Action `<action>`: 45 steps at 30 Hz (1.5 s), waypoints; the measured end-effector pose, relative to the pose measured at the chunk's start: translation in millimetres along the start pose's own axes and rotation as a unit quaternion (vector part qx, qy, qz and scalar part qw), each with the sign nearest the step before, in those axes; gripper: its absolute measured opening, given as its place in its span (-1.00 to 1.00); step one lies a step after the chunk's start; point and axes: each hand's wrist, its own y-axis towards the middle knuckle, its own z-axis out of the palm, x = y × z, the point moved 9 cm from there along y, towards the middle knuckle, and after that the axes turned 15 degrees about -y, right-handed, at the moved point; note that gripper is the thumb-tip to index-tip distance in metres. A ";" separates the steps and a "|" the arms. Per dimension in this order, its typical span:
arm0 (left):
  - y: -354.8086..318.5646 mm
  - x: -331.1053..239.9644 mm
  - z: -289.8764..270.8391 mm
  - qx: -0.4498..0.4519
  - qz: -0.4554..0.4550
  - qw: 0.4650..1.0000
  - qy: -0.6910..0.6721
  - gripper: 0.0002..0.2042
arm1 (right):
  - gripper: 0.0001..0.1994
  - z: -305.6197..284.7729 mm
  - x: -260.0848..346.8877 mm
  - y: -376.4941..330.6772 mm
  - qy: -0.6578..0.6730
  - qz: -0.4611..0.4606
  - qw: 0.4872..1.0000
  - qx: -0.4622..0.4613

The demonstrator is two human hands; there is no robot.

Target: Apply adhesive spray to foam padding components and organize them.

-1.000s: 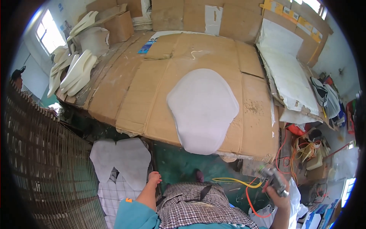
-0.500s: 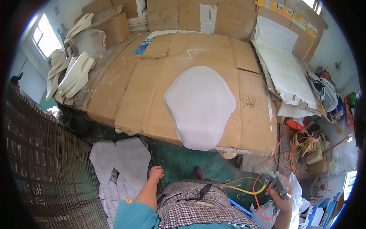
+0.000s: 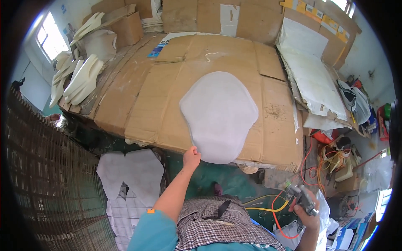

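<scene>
A pale grey, rounded seat-shaped pad [image 3: 220,117] lies on the cardboard-covered table [image 3: 146,106], its narrower end at the near edge. My left hand [image 3: 192,159] is closed at the pad's lower left edge; whether its fingers grip that edge is hidden. Off to the right, my right hand [image 3: 307,208] is wrapped round the handle of a metal spray gun [image 3: 302,198], held away from the pad. A yellow hose [image 3: 268,210] and an orange hose [image 3: 275,217] run near the gun. Two more grey pads [image 3: 130,171] rest on a wire rack to the left.
A tall stack of wire racks [image 3: 50,171] stands at the left. Cream-coloured shaped pieces [image 3: 83,81] crowd the table's far left end. At right is a white-covered board [image 3: 312,79], with tangled hoses [image 3: 324,163] below it. Upright cardboard [image 3: 261,21] backs the table.
My left hand has moved forward and right, from above the floor to the pad's near left edge. My right hand keeps the spray gun in about the same place.
</scene>
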 end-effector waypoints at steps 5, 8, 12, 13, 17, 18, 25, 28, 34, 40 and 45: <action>3.8 -12.7 9.5 -0.082 -0.021 0.990 0.114 -0.63 | -0.47 24.5 2.7 11.2 0.040 -0.015 0.997 0.069; 5.7 -19.9 16.7 -0.087 -0.023 0.983 0.161 -0.65 | -0.49 26.8 1.3 32.1 0.059 -0.036 0.997 0.043; 2.8 -22.6 18.2 -0.096 -0.052 0.981 0.158 -0.77 | -0.48 4.2 -0.1 47.3 0.072 -0.052 0.993 -0.074; 2.4 -23.6 16.7 -0.103 -0.050 0.980 0.164 -0.81 | -0.47 -6.1 -7.8 47.8 0.063 -0.046 0.993 -0.094; 1.6 -35.3 15.1 -0.069 -0.044 0.985 0.155 -0.87 | -0.46 -14.0 -13.1 44.6 0.074 -0.027 0.994 -0.076; 0.4 -42.2 12.6 -0.080 -0.027 0.985 0.152 -0.86 | -0.46 -7.9 -6.8 44.2 0.094 -0.047 0.993 -0.047; 2.1 -44.0 0.2 -0.098 -0.030 0.986 0.133 -0.81 | -0.44 -27.1 -15.2 25.6 0.030 -0.010 0.999 -0.033; 1.6 -44.5 -2.0 -0.082 -0.075 0.986 0.123 -0.79 | -0.45 -37.0 -17.5 21.0 0.025 0.007 0.998 -0.051; 10.2 -31.8 -1.7 -0.046 -0.104 0.990 0.084 -0.77 | -0.48 -14.0 -17.8 29.1 0.087 -0.016 0.996 -0.014; 8.4 -22.4 3.4 -0.045 -0.164 0.981 -0.091 -0.78 | -0.59 -34.3 -21.6 40.4 0.055 0.014 0.991 -0.120; 4.1 -6.2 0.1 -0.069 -0.179 0.958 -0.211 -0.77 | -0.55 -12.2 -18.6 59.4 0.063 -0.035 0.995 -0.062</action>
